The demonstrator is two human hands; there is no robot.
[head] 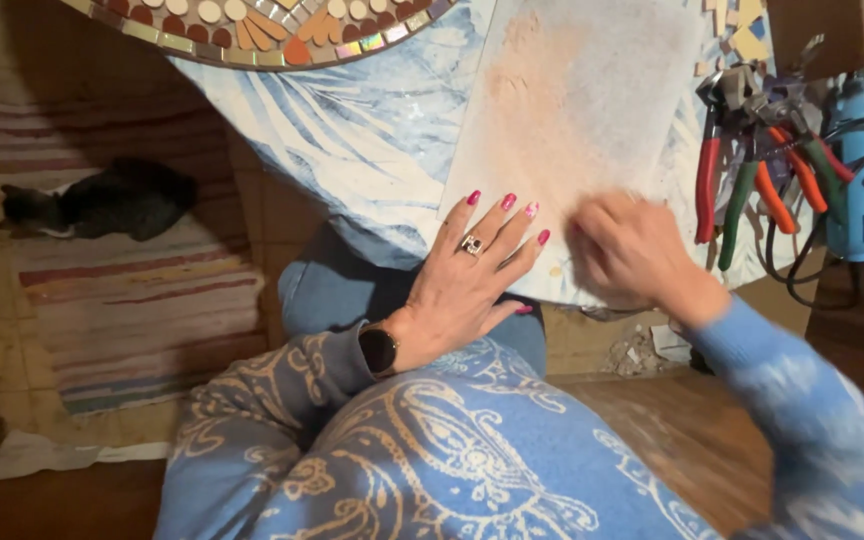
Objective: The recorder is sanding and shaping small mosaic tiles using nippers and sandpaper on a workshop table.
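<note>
Right now both hands rest on a pale sheet [577,95] lying on the blue-and-white patterned cloth [372,130] that covers the table. The left hand [472,275] lies flat at the sheet's near left corner, fingers spread and pointing toward 1 o'clock, palm down; it grips nothing, only presses on the sheet's edge and the cloth. A ring [472,244] sits on one finger and a dark watch [379,350] on the wrist. The right hand [632,250] is at 3 o'clock from the left one, just beside it, curled over the sheet's near edge. It is blurred, so I cannot tell whether it holds anything or how tightly the fingers are closed. The sheet carries a pinkish, dusty stain down its middle, running toward 12 o'clock.

At 2 o'clock from the right hand lie pliers [752,170] with red, green and orange handles, and beyond them, at 3 o'clock, a blue power tool [860,170] with a black cord. At 11 o'clock, on the far table edge, shows part of a round mosaic [262,30]. At 9 o'clock, well apart on the floor, a dark cat [102,200] lies on a striped rug [132,300].
</note>
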